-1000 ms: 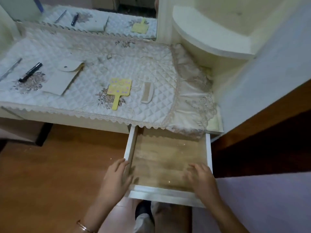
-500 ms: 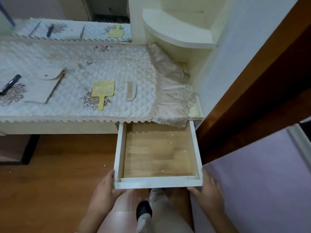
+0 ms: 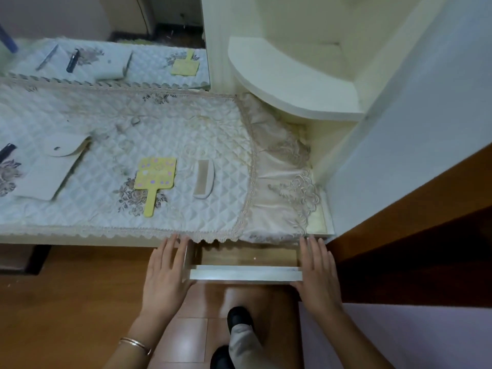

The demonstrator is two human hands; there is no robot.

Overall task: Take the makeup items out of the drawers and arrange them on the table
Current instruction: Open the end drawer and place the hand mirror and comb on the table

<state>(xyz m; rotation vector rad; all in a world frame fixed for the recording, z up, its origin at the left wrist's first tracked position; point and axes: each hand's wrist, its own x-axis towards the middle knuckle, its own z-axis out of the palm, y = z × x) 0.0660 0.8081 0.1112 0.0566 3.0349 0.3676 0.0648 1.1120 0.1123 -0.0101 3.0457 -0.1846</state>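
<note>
At the far left edge of the quilted cloth (image 3: 159, 123) a black tube (image 3: 6, 151) lies half out of view. Just beside it is a flat white pouch (image 3: 45, 174), soft-looking and probably light, best lifted by its sides rather than by the loose flap. Near the middle lies a yellow hand mirror (image 3: 155, 174), stiff and likely fragile on its glass face; its handle points toward the table's front edge and is the obvious hold. Just beside it, not touching, is a small pale comb (image 3: 203, 178), rigid and light, which a pinch across the spine should manage. Below the cloth's lace hem (image 3: 106, 231) the left hand (image 3: 166, 272) lies flat against the left front corner of the drawer (image 3: 246, 274), fingers straight and slightly spread, gripping nothing. The drawer shows only a narrow strip of bare wooden floor, so it looks nearly closed; as a stiff, light box it probably slides best when pushed evenly at both corners. The right hand (image 3: 316, 272) lies flat at the right corner, its fingers straight too.
</note>
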